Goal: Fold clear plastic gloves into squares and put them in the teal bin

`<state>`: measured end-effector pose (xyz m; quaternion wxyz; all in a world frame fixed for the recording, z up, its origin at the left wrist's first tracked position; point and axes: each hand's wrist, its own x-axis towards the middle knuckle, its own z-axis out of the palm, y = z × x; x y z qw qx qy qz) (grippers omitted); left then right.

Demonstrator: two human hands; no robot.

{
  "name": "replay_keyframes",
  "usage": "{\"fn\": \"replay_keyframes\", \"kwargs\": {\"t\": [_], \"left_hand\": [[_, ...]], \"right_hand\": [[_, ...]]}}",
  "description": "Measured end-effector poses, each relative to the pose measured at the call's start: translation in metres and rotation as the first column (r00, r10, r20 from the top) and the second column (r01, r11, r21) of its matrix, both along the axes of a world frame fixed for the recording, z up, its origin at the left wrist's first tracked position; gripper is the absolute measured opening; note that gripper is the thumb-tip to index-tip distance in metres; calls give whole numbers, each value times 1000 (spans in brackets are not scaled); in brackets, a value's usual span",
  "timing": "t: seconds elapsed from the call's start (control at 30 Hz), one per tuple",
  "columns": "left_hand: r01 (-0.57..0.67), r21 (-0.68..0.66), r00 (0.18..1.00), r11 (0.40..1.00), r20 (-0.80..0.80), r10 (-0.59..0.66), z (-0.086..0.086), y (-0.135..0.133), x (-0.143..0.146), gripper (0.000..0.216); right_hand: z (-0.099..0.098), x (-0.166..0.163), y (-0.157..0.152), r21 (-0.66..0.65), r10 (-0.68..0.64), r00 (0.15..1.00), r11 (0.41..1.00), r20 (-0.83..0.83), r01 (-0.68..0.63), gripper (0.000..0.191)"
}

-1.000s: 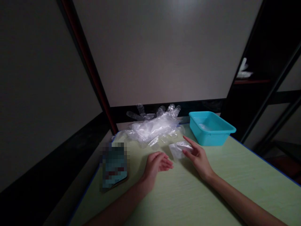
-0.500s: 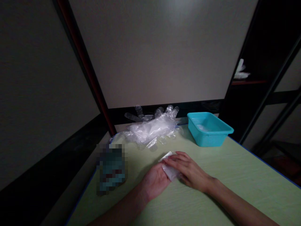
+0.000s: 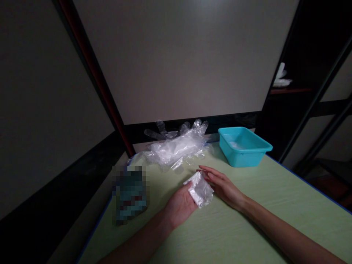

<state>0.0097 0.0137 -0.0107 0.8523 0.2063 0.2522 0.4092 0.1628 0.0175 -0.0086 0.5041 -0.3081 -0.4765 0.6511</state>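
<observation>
A folded clear plastic glove (image 3: 201,189), a crinkled square of the same film as the pile, lies in my left hand (image 3: 181,207). My left thumb presses on its near left edge, and the other fingers are hidden beneath it. My right hand (image 3: 224,187) is just to the right of the folded glove with fingers stretched out; whether a fingertip touches its edge I cannot tell. Behind both hands spreads a loose pile of disposable plastic gloves (image 3: 176,148), some fingers sticking up at the back.
A turquoise plastic basin (image 3: 244,156) stands at the table's back right, with something pale inside. On the left is a blurred-out item (image 3: 130,196). The light green table (image 3: 220,234) has a blue edge and meets a wall panel. White things (image 3: 282,79) sit on a dark shelf at right.
My right hand has lifted off the folded glove and drawn to the right, uncovering it. The glove stays in my left hand. The view has tilted slightly.
</observation>
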Motion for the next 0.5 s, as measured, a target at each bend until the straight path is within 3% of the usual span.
{"fn": "replay_keyframes", "kwargs": {"t": [0.17,0.5], "left_hand": [[-17,19,999,1000,-35,18,-1,-1,1,18],[-19,-18,1000,1000,-6,18,0,-3,3,20]], "right_hand": [[0,-1,-2,-41,94,995,995,43,-92,33],[-1,0,-1,-31,83,994,996,72,-81,30]]}}
